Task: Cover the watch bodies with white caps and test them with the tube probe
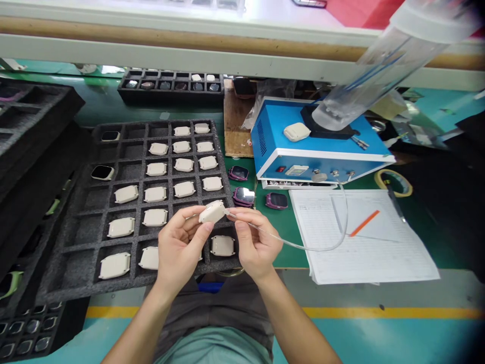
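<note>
My left hand is closed around a cream watch case, held tilted above the near right part of a black foam tray. My right hand pinches the end of a clear thin tube, whose tip meets the right side of the watch case. From there the tube curves round to a fitting on the front of a blue machine. Many more cream watch cases lie in the tray's compartments, several with the back up. Two at the far left show dark screens.
Purple watches lie right of the tray. Papers bear an orange strip; a tape roll is behind them. A clear cylinder and another cream watch case stand on the machine. Stacked foam trays rise at left.
</note>
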Demonstrator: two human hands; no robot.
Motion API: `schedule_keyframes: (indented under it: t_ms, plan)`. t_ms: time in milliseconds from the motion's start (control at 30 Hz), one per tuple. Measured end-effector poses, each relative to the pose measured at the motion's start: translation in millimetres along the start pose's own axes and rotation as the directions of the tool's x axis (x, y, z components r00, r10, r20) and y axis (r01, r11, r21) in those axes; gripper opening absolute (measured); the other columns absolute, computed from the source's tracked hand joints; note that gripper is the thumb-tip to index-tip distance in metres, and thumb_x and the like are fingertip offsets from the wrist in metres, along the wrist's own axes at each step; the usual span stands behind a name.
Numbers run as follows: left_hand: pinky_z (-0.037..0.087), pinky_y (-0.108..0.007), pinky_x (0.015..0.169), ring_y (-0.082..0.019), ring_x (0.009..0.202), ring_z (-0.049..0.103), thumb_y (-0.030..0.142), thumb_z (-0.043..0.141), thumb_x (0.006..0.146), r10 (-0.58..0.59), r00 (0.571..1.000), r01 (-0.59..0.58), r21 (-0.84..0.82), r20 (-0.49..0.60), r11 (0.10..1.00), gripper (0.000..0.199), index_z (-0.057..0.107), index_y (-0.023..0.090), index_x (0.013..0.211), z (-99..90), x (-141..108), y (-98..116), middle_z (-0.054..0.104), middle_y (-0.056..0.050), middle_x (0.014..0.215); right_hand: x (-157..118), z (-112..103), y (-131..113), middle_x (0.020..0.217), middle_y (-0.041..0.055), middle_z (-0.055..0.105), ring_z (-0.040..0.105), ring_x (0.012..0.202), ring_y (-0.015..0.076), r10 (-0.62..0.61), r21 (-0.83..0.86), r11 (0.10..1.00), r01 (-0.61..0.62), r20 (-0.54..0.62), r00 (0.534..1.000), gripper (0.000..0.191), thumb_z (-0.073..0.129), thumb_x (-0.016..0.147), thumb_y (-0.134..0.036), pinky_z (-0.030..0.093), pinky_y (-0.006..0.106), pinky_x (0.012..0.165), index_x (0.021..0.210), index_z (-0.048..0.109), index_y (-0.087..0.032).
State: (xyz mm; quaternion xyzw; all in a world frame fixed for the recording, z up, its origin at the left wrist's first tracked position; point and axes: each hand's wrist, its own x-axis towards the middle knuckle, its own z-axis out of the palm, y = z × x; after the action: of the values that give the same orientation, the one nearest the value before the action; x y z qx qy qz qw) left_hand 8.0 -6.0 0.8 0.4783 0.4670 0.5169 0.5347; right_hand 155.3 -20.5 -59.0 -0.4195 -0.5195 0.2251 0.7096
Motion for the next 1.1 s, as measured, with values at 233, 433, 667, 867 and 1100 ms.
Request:
schedule_keyframes:
  t_ms: [233,433,667,867,1100]
  plan:
    - [0.062,-0.021,0.09,-0.019,0.102,0.081,0.027,0.086,0.086,0.016,1.0,-0.016,-0.011,0.02,1.0,0.028,0.074,0.018,0.109,-0.6,-0.3,-2.0,0.084,-0.009,0.11,-0.9,0.3,0.3,0.11,0.0074,0.08,0.077,0.102,0.0237,0.016,0.0,1.0,-0.016,-0.004,1.0,0.021,0.064,0.099,-0.013,0.068,0.043,0.088,0.111,0.075,-0.026]
    - [0.063,-0.023,0.089,-0.021,0.099,0.082,0.03,0.087,0.083,0.014,1.0,-0.014,0.01,0.003,1.0,0.031,0.074,0.016,0.107,-1.6,0.2,-2.3,0.084,-0.011,0.108,-0.1,1.5,-0.2,0.11,0.007,0.08,0.078,0.102,0.0226,0.015,0.009,1.0,-0.015,-0.006,1.0,0.021,0.064,0.099,-0.013,0.068,0.042,0.089,0.111,0.075,-0.027]
    - [0.064,-0.022,0.088,-0.023,0.099,0.082,0.034,0.09,0.08,0.033,0.999,-0.033,0.062,-0.008,0.998,0.034,0.076,0.017,0.106,-2.3,1.9,-1.2,0.084,-0.011,0.107,4.4,3.8,-0.1,0.11,0.0077,0.08,0.078,0.102,0.0222,0.002,0.014,1.0,-0.002,0.004,1.0,0.021,0.063,0.099,-0.013,0.068,0.041,0.089,0.111,0.074,-0.026]
    - [0.065,-0.027,0.091,-0.026,0.101,0.082,0.038,0.091,0.078,0.038,0.999,-0.037,0.055,-0.008,0.998,0.037,0.076,0.018,0.106,-3.0,5.1,-2.9,0.084,-0.012,0.108,7.9,6.4,0.6,0.11,0.0075,0.08,0.078,0.101,0.0216,0.0,0.039,0.999,0.0,-0.001,1.0,0.02,0.064,0.099,-0.014,0.068,0.04,0.089,0.109,0.075,-0.026]
    - [0.066,-0.034,0.091,-0.03,0.101,0.082,0.043,0.09,0.079,0.032,0.999,-0.031,0.082,-0.012,0.996,0.041,0.075,0.016,0.106,-2.7,6.1,-1.7,0.083,-0.015,0.109,8.4,6.4,-0.4,0.109,0.009,0.081,0.078,0.101,0.0221,-0.013,0.025,1.0,0.013,0.004,1.0,0.017,0.063,0.1,-0.016,0.068,0.04,0.089,0.109,0.075,-0.024]
